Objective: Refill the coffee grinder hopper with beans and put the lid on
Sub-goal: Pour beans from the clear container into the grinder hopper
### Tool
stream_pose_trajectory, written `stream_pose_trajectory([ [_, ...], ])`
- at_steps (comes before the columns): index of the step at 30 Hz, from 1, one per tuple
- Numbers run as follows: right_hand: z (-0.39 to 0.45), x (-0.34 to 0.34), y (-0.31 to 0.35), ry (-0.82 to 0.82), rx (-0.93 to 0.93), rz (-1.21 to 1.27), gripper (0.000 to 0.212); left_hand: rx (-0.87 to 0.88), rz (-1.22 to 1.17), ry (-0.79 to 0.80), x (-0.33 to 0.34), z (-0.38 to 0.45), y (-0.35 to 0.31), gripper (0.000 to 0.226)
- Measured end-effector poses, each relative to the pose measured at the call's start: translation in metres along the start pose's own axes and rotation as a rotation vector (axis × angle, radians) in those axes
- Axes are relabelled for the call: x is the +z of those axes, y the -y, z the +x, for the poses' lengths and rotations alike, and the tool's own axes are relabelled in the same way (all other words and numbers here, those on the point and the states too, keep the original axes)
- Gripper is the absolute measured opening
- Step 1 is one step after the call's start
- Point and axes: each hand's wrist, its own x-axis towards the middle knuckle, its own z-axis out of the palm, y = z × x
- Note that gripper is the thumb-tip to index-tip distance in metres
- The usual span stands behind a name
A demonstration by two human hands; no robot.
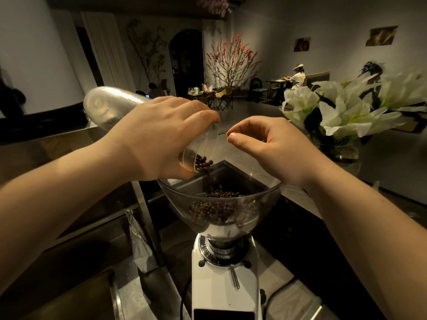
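A white coffee grinder (pixel 223 287) stands in front of me with a clear hopper (pixel 265 197) on top, open and without a lid. Dark coffee beans (pixel 215 210) fill its lower part. My left hand (pixel 157 137) grips a clear plastic jar (pixel 104 107) tilted mouth-down over the hopper's left rim. Beans (pixel 203 163) are spilling from the jar's mouth into the hopper. My right hand (pixel 270 144) hovers above the hopper's right rim, fingers curled, thumb against the forefinger, nothing visible in it. No lid is in view.
A glass vase (pixel 346 155) of white lilies (pixel 342 112) stands close on the right, on the counter. A clear bag (pixel 138 241) hangs by a metal post to the grinder's left. Steel counter (pixel 134 294) lies below. Seated people and café tables are far behind.
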Motion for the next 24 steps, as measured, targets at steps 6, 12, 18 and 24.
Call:
stream_pose_trajectory([
  [6,0.0002,0.0000,0.0001,-0.006,-0.005,0.007,0.023,0.000,0.007,-0.006,-0.0007,-0.0002,-0.0008,0.091],
  [12,0.0002,0.0003,0.0000,0.000,-0.004,0.008,0.022,0.000,-0.009,0.004,-0.0006,-0.0001,-0.0006,0.091],
  [18,0.0007,0.0005,-0.0006,-0.006,-0.006,0.004,0.023,-0.002,-0.006,0.010,0.0000,0.0002,0.0002,0.092],
  [24,0.0013,0.0005,-0.0012,-0.003,-0.008,0.002,0.023,-0.007,-0.005,0.021,0.0003,0.0000,0.0003,0.094],
])
